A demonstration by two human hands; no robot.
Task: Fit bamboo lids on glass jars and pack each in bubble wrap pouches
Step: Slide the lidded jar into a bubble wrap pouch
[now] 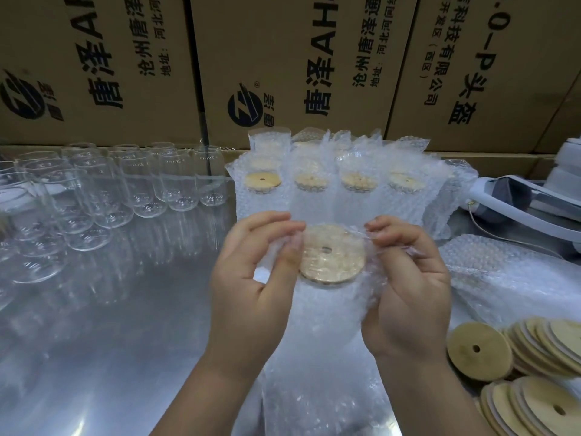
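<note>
A glass jar with a round bamboo lid point(332, 254) sits inside a bubble wrap pouch point(327, 357) held upright at the centre. My left hand point(251, 278) pinches the pouch's mouth on the left of the lid. Across from it, my right hand point(408, 287) pinches the mouth on the right side. The lid's centre hole faces me, and the jar body is veiled by the wrap. Behind stand several packed jars point(333, 180) in pouches with lids showing. Bare glass jars point(125, 190) crowd the left.
Loose bamboo lids point(515, 363) are stacked at the lower right, beside a pile of flat bubble pouches point(503, 278). Printed cardboard boxes point(283, 67) wall the back. A white and grey bag point(522, 199) lies at the right. The metal table point(110, 341) reflects light.
</note>
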